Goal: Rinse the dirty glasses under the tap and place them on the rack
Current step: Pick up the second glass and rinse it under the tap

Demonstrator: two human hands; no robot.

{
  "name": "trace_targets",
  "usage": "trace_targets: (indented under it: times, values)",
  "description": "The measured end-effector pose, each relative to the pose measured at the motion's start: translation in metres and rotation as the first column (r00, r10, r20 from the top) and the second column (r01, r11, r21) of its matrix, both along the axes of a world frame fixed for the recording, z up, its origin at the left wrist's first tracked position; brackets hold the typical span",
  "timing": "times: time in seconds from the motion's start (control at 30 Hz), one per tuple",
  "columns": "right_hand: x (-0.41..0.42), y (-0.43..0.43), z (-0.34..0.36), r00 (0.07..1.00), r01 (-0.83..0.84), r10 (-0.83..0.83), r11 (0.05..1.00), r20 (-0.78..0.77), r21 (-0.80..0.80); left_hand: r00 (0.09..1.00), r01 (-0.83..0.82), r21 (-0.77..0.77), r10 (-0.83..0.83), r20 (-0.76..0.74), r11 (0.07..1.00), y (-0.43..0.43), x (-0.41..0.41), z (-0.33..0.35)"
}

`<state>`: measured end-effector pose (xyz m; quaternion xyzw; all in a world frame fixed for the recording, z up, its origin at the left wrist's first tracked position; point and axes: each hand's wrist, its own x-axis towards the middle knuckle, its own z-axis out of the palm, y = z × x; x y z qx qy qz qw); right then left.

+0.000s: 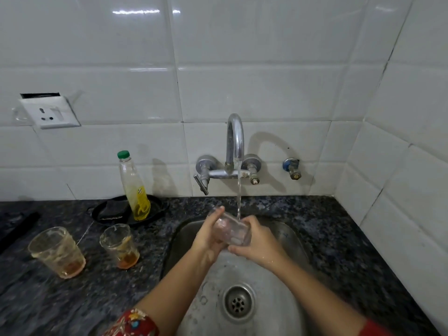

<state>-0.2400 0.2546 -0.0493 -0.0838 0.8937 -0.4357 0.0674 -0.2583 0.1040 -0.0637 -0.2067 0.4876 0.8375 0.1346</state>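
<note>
Over the steel sink I hold a clear glass on its side under the running tap. My left hand grips its left end and my right hand wraps its right end. The water stream lands on the glass near my right fingers. Two dirty glasses stand upright on the dark granite counter to the left: one at the far left and one nearer the sink, both with orange-brown residue at the bottom. No rack is in view.
A green-capped bottle of yellow liquid stands in a black dish with a dark scrub pad behind the glasses. A wall socket sits on the left tiles. The drain lies near the front. A tiled corner wall closes the right side.
</note>
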Motion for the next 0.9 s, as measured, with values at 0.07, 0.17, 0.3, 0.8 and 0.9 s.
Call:
trace_targets:
  times: [0.07,0.17,0.3,0.8,0.9]
  values:
    - [0.006,0.005,-0.007,0.999,0.048,-0.048,0.999,-0.012,-0.004,1.000,0.017,-0.091,-0.018,-0.011,0.996,0.007,0.002,0.005]
    - [0.007,0.007,-0.013,0.991,0.072,-0.062,0.993,0.115,-0.092,0.990,0.048,-0.190,-0.072,-0.120,0.981,0.013,0.003,0.011]
    - [0.016,0.012,-0.012,0.787,0.125,0.334,0.737,0.519,-0.664,0.938,0.277,-0.148,-0.300,-0.173,0.950,0.008,0.000,0.017]
    - [0.003,-0.021,-0.023,0.945,0.269,-0.072,0.729,0.320,-0.629,0.888,-0.399,-0.554,0.158,-0.432,0.730,-0.006,-0.015,0.053]
    - [0.009,-0.029,-0.031,0.951,0.209,-0.020,0.774,0.307,-0.597,0.924,-0.310,-0.572,0.100,-0.369,0.759,-0.013,-0.031,0.059]
